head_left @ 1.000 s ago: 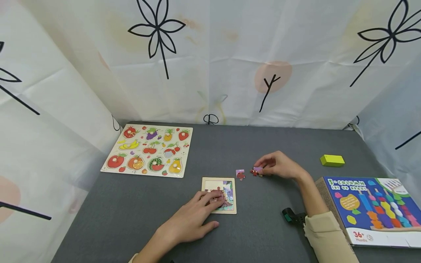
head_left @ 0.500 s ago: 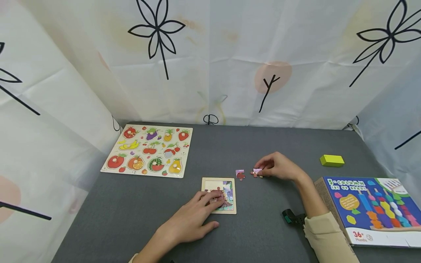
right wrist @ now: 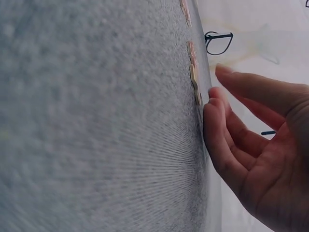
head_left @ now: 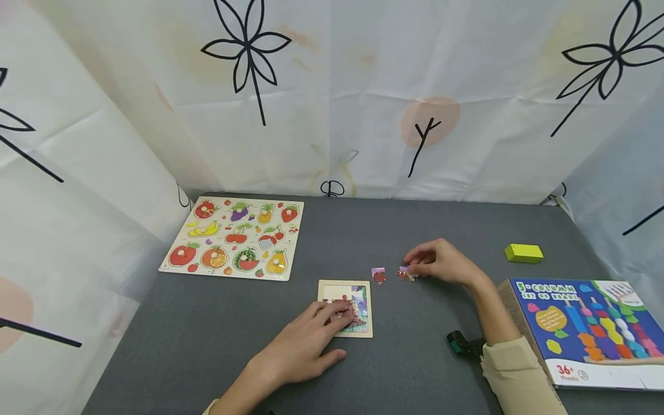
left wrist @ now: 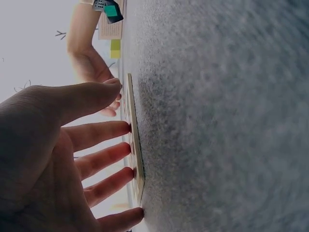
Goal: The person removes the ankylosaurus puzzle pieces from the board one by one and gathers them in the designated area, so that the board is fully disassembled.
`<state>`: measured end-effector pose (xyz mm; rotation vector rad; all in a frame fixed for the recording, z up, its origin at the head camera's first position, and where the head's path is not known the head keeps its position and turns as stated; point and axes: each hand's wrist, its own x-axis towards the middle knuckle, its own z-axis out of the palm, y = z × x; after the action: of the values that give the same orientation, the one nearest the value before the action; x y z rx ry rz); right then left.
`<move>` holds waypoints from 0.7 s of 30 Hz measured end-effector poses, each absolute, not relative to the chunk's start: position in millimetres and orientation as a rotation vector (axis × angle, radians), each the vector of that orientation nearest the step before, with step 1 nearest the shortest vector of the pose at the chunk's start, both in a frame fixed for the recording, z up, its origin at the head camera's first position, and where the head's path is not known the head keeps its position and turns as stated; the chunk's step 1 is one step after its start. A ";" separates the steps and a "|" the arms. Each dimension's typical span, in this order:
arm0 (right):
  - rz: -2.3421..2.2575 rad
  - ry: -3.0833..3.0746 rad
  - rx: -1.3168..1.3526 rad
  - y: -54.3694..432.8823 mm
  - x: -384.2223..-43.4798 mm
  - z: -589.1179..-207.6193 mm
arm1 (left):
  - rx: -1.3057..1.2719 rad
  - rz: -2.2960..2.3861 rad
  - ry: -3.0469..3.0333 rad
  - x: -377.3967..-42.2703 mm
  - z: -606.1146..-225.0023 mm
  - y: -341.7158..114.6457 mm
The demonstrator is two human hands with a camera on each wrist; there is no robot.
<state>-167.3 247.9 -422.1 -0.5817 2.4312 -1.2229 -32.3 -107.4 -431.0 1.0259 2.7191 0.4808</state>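
My left hand (head_left: 298, 351) lies across a small wooden jigsaw tray (head_left: 367, 328), its spread fingertips on the picture pieces inside and partly covering them. In the left wrist view, three of those fingertips meet the top of the tray (left wrist: 137, 164). To the right, my right hand (head_left: 441, 265) is at a jigsaw piece (head_left: 402, 273) lying on the table, with purple and reddish-brown print. The right wrist view shows the thumb apart from the loosely bent fingers and the piece (right wrist: 194, 79) flat beside them. Another jigsaw piece (head_left: 379, 276) lies between this one and the tray.
A fruit peg puzzle board (head_left: 233, 242) is at the back left of the grey table (head_left: 233, 311). On the right are a yellow block (head_left: 524, 253) and a large bead-toy box (head_left: 596, 334), close to the right forearm. Patterned white cloth (head_left: 332, 115) surrounds the table.
My right hand's fingertips have shifted slightly to the right, and the piece near them has turned a little. My left hand stays on the tray.
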 end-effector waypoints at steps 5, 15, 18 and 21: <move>-1.283 2.412 -0.625 245.7 -165.1 -424.7 | 1.032 0.413 2.781 -29.6 -429.9 -103.6; -1.400 2.271 -0.735 225.3 -157.2 -432.1 | 1.129 0.327 2.821 -28.3 -431.6 -92.9; -1.404 2.223 -0.777 214.2 -154.4 -432.2 | 1.166 0.307 2.813 -28.2 -432.7 -88.9; -1.400 2.182 -0.807 202.9 -151.7 -431.3 | 1.199 0.271 2.817 -27.1 -432.4 -85.8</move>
<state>-151.7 202.9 -431.3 -0.8066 2.1819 -1.3997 -27.1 -85.8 -432.4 1.1985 2.8175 0.2715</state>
